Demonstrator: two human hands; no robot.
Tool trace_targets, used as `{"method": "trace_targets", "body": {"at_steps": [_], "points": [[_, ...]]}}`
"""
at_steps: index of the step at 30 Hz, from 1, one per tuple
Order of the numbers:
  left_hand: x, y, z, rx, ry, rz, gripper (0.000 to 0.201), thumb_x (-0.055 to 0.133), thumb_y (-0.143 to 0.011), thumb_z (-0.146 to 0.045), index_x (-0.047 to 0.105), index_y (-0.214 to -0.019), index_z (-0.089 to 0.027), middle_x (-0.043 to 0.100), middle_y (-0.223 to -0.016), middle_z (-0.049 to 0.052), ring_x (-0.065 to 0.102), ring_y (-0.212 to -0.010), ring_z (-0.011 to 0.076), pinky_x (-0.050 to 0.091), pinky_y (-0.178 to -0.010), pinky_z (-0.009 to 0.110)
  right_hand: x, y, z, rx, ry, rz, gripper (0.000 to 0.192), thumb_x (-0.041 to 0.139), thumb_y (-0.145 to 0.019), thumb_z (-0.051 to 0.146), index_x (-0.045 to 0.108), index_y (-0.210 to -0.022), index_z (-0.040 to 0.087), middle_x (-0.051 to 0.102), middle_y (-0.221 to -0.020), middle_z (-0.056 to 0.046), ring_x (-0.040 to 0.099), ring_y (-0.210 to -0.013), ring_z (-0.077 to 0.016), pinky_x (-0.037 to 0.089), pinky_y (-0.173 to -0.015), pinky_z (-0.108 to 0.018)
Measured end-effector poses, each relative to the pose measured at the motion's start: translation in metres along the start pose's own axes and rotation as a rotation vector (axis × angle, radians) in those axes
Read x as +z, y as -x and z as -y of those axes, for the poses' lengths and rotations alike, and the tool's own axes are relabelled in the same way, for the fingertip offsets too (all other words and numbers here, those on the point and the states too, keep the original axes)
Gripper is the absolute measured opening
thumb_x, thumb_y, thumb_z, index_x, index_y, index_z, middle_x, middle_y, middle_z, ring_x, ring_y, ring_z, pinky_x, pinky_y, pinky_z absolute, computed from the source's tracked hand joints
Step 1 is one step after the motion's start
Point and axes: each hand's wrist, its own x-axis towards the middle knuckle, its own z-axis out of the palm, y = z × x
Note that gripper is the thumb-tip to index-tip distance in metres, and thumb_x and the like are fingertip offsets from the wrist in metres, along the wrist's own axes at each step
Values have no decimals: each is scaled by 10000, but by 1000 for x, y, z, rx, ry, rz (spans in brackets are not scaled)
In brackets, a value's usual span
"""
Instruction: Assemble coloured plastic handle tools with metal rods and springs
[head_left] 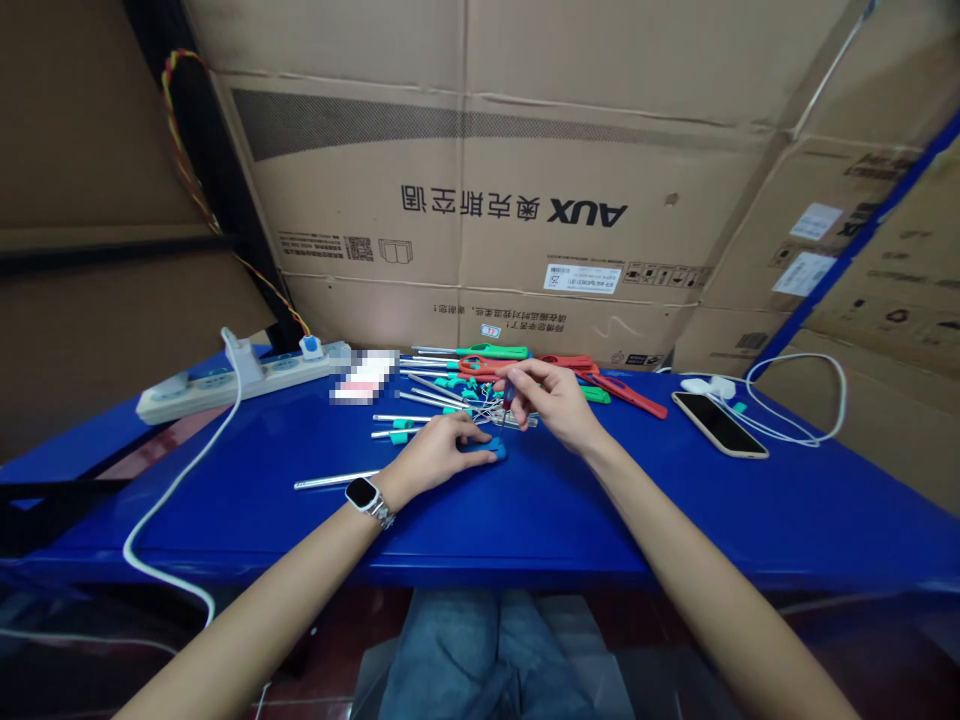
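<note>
Biggest thing first: an AUX cardboard box is stacked right behind the blue table. A white power strip is laid at the table's far left, a phone at its far right. Mid-table, a pile of red and green lighters and metal tubes is spread out. The left hand is pressed flat on a small blue piece near the table's middle. The right hand is pinched shut on what looks like a thin red-tipped part, just above it.

Left hand flat, right hand raised (fingers pinched)
</note>
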Motion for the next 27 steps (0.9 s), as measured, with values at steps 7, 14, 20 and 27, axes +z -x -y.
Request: {"method": "trace_targets", "body": {"at_steps": [7, 14, 20, 27], "points": [[0, -1, 0, 23, -21, 12, 342, 714, -827, -493, 780, -996, -203, 689, -911, 47, 619, -793, 189, 452, -730, 293, 6, -3, 0, 14, 30, -107, 459, 797, -698, 534, 479, -716, 203, 582, -479, 65, 485, -313, -81, 395, -290, -185], [0, 0, 0, 18, -9, 16, 356, 717, -821, -505, 780, -994, -200, 696, -914, 54, 623, -788, 192, 464, -739, 303, 10, 2, -6, -30, -8, -129, 411, 715, -776, 560, 546, -866, 196, 677, -707, 25, 512, -351, -59, 420, -314, -183], [0, 0, 1, 20, -11, 18, 362, 714, -819, -520, 781, -1001, -215, 703, -922, 51, 624, -800, 196, 468, -755, 306, 4, 0, -2, -28, 4, -34, 394, 717, -770, 549, 650, -834, 166, 689, -780, -6, 533, -402, -55, 483, -373, -205], [0, -1, 1, 11, -23, 18, 340, 720, -823, -489, 780, -997, -202, 694, -908, 52, 618, -792, 193, 466, -742, 302, 7, -2, 1, 2, 65, -90, 398, 754, -751, 525, 541, -712, 190, 551, -453, 64, 486, -338, -73, 412, -338, -186]]}}
